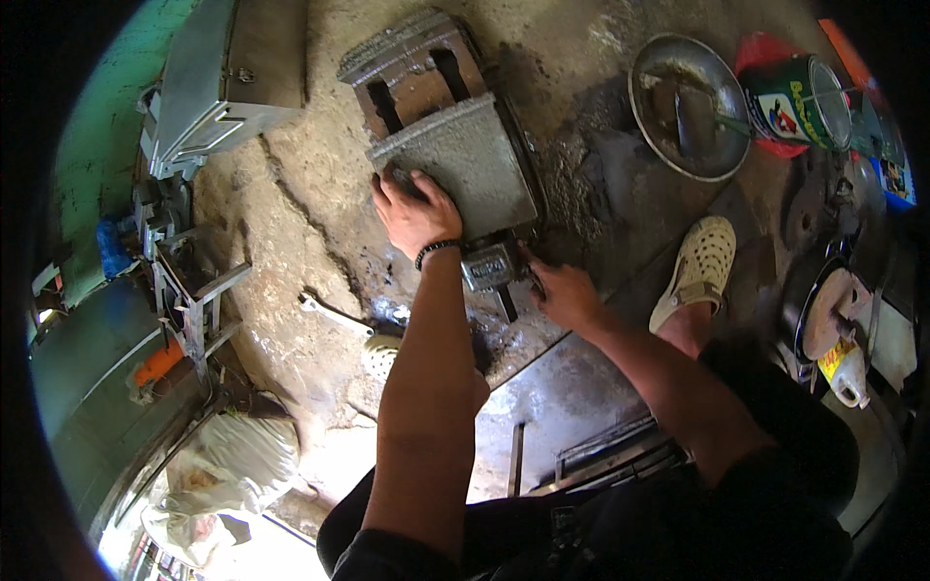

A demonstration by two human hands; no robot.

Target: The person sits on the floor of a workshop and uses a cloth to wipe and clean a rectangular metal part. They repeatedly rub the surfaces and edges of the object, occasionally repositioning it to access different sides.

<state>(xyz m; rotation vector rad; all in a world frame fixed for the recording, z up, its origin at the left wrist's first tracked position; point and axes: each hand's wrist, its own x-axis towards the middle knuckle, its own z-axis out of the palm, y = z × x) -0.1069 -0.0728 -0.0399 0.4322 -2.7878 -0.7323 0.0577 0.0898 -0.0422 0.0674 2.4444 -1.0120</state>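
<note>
A heavy grey metal base plate (475,169) lies on the floor in front of me, with a rusty section (417,92) cut by two dark slots beyond it. My left hand (418,211) rests on the plate's near left part, fingers spread. At the near edge is a small grey metal block (491,265) with raised marks and a dark stub pointing toward me. My right hand (565,293) is against that block's right side, fingers curled; what they close on is hidden.
A wrench (334,315) lies on the floor to the left. A metal basin (639,116) with dark contents stands at the far right, beside a green can (799,102). My clogged feet (704,257) flank the work. A metal cabinet (203,97) stands far left.
</note>
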